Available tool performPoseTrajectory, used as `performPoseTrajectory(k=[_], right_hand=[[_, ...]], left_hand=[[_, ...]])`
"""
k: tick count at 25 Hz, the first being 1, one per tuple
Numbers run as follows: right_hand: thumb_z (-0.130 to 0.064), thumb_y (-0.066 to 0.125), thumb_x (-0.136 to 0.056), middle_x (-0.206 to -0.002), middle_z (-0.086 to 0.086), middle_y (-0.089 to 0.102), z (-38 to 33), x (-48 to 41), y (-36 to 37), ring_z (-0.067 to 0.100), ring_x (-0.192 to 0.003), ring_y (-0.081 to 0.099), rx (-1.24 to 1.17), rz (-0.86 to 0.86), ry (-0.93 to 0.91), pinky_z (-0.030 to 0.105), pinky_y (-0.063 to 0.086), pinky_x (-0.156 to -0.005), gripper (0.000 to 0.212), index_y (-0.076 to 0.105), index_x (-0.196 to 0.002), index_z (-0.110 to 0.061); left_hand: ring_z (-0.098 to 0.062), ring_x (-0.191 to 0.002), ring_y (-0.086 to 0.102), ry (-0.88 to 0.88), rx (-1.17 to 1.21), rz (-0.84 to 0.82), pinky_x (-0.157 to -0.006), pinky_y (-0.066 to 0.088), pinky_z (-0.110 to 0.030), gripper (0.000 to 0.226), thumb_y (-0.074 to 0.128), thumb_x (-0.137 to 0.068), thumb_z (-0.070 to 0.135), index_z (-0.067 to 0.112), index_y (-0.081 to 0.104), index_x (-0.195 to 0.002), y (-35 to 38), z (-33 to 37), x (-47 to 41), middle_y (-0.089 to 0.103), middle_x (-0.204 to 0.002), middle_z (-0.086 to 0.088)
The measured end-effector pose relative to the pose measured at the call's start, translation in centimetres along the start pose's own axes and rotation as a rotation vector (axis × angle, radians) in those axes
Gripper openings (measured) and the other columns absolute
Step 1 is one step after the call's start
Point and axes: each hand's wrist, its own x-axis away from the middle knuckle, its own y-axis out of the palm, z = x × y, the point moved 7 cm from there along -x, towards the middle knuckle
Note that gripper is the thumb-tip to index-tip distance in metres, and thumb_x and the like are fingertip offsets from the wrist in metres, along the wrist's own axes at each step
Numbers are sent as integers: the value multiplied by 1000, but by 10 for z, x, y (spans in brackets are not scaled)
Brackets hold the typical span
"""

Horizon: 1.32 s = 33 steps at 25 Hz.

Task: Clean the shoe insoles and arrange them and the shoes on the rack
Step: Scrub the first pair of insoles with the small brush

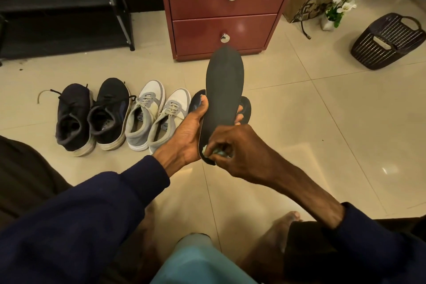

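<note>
The person is holding a dark insole [224, 90] upright in front of them, toe end pointing away towards the red drawer cabinet [221, 6]. The left hand [189, 138] is gripping its lower half, thumb on one edge and fingers [239, 118] wrapping round the other. The right hand [235, 154] is pinching a small pale wipe [205, 151] in clenched fingers and pressing it against the heel end.

To clean it well, the right hand is probably best working in firm strokes from heel to toe, while the left is bracing the foam so it is not buckling, and shifting its grip so no patch is hiding under the thumb.

Two more dark insoles [247, 108] are lying on the tiled floor [322, 122] just behind. The black sneakers [92, 117] and grey-and-white sneakers [156, 115] are sitting side by side on the floor, not yet on the black shoe rack [64, 6].
</note>
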Motion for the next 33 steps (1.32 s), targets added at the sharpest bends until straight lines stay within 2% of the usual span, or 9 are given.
performPoseTrajectory(k=[4,7,9,13,18,22,27,31,33], right_hand=[[-6,79,-82,-97,5,69,32,-5,-29,16,-84,64,126,191,122,15,50,-75,14,77,-95,-10],[-8,79,-82,-95,-2,70,17,0,-10,6,-82,64,15,23,64,11,51,-73,13,78,-94,-13],[-8,79,-82,-94,-3,71,12,0,0,4,-80,62,-1,-58,54,5,46,-70,12,79,-92,-14],[-7,76,-84,-100,8,68,45,-4,-23,18,-86,63,173,244,189,12,41,-76,15,74,-100,-8],[-7,77,-82,-92,-3,71,18,1,9,6,-79,64,-6,-42,96,10,51,-70,12,79,-91,-14],[-10,79,-81,-92,-2,72,64,4,-21,9,-77,65,112,67,221,14,50,-69,12,79,-91,-16],[-12,79,-80,-82,-4,72,128,20,-39,6,-69,64,97,180,431,17,52,-65,7,77,-82,-18],[-10,80,-79,-74,-5,68,191,41,-34,6,-64,65,40,218,608,20,54,-63,3,78,-80,-12],[-12,82,-78,-73,-4,67,221,50,-26,9,-64,67,-10,238,678,20,54,-60,5,77,-79,-11]], left_hand=[[-26,-104,74,54,5,24,-90,61,-40,61,41,-106,54,8,81,-108,6,6,5,75,-118,-12],[-29,-131,60,24,7,51,-114,45,-44,66,45,-103,60,7,63,-138,0,7,3,63,-140,-15],[-30,-134,57,27,-7,60,-115,44,-46,68,46,-103,60,6,61,-140,-3,6,3,61,-143,-16],[-23,-86,78,107,-46,105,-76,65,-37,55,46,-106,47,14,85,-86,-1,6,5,79,-101,-8],[-31,-131,58,3,-40,91,-108,50,-46,67,45,-104,59,6,59,-142,-11,-4,-2,60,-144,-17],[-24,-95,76,52,-174,227,-75,64,-37,54,47,-104,51,8,71,-127,-18,-12,-13,76,-117,-13],[-18,-64,75,134,-408,351,-53,58,-26,28,49,-109,25,5,68,-103,-20,-33,-48,79,-82,-10],[-27,-100,71,39,-552,342,-71,59,-28,18,52,-105,7,5,68,-113,-32,-71,-109,75,-104,-12],[-29,-104,69,-30,-663,338,-78,60,-35,26,53,-102,-3,4,65,-123,-40,-85,-140,73,-113,-14]])
